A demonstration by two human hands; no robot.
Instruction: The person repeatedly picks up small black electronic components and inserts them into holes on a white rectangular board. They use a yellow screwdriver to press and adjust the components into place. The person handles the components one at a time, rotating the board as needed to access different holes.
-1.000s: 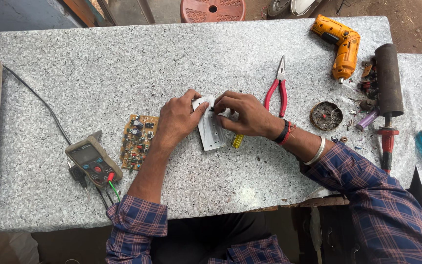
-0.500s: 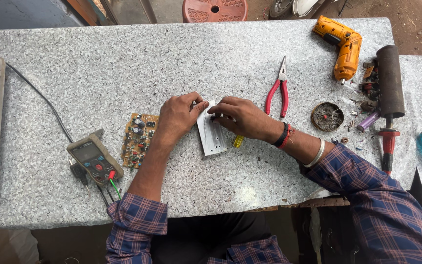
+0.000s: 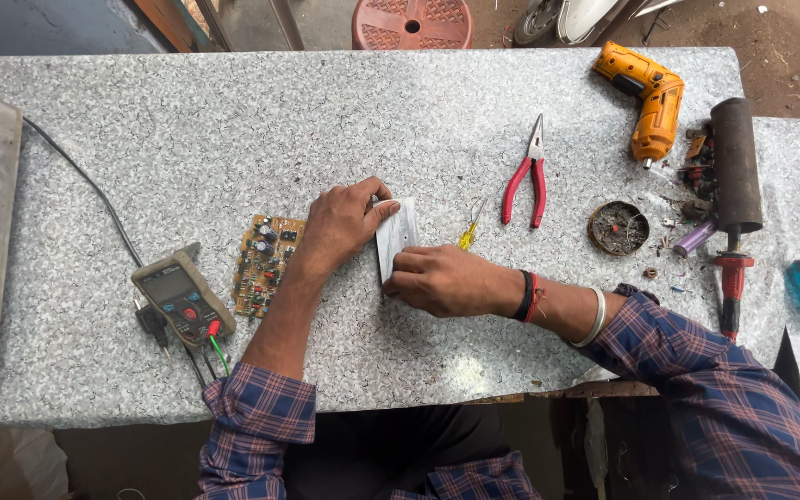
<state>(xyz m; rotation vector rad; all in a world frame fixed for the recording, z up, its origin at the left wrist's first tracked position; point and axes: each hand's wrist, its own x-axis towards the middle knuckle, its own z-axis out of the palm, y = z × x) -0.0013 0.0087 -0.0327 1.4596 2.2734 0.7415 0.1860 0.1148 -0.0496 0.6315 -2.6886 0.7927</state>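
White plate (image 3: 397,237) lengthwise away from person, pinched by both hands: left (image 3: 343,225), right (image 3: 444,280).

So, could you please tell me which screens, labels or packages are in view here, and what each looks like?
Multimeter: left of the circuit board, grey-green slab, dark blank-looking screen, red button.
No packages or signs show; any label is too small to tell.

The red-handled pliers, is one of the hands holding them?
No, the red-handled pliers lie alone on the table, while both hands grip a small white plate.
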